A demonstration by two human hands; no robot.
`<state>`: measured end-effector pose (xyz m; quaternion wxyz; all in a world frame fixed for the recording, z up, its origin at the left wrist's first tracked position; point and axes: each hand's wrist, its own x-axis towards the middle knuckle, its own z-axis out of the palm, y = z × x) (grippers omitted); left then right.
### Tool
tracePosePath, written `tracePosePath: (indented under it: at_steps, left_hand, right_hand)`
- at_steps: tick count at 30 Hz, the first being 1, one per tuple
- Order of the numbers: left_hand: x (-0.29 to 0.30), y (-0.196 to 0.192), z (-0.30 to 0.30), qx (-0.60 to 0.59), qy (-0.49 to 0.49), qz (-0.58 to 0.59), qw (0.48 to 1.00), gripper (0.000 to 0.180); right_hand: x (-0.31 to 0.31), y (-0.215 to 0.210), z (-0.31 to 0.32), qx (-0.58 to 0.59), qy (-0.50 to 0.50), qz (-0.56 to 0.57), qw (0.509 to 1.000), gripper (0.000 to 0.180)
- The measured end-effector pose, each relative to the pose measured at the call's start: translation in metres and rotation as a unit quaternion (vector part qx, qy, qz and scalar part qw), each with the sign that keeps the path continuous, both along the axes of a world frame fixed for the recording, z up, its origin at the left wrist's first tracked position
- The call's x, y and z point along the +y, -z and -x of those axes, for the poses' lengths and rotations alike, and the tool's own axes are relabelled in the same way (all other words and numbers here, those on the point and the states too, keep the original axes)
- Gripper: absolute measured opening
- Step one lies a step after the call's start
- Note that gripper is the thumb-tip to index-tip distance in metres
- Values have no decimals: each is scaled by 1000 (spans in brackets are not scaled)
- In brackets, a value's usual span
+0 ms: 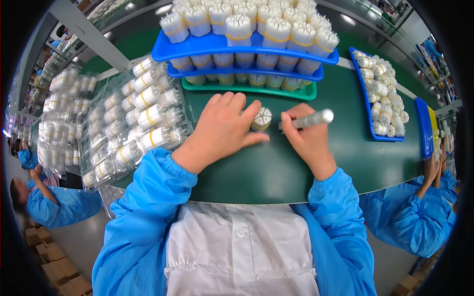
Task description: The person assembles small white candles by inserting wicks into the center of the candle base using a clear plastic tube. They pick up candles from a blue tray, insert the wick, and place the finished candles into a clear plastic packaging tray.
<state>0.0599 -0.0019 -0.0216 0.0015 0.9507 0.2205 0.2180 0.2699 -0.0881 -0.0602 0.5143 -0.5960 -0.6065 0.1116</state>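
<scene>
A round bundle of white pieces (pixel 262 118) stands upright on the green table, its top split into wedges and a yellow band round its side. My left hand (pixel 222 126) lies just left of it, fingers stretched and thumb apart. The index finger comes close to the bundle's edge; whether it touches, I cannot tell. To the right of the bundle, my right hand (pixel 308 138) is closed round a thick pale marker pen (pixel 316 118). The pen lies aslant with its rounded end up to the right, and its other end points toward the bundle, a little apart from it.
Ahead, blue trays (pixel 207 51) and a green tray (pixel 232 90) stand stacked, full of similar bundles. Clear plastic trays (pixel 143 108) of bundles lie at left. A blue tray (pixel 374 113) of loose bundles stands at right. Co-workers in blue sleeves (pixel 414 212) sit on both sides.
</scene>
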Motion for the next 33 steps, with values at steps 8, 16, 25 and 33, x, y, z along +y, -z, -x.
tracePosePath:
  at_steps: [8, 16, 25, 33]
  left_hand:
    - [38, -90, -13, -170, -36, -160, 972, 57]
    - [83, -95, -64, -111, -33, -178, 977, 60]
    - [97, -94, -67, -115, 41, -181, 976, 53]
    - [100, -98, -68, -170, 100, -226, 954, 52]
  right_hand:
    - [7, -50, -31, -40, 46, -198, 978, 8]
    - [54, -99, -73, -147, 43, -178, 972, 44]
    - [60, -113, -73, -303, 47, -115, 945, 53]
    - [72, -122, -70, -354, 64, -203, 911, 50]
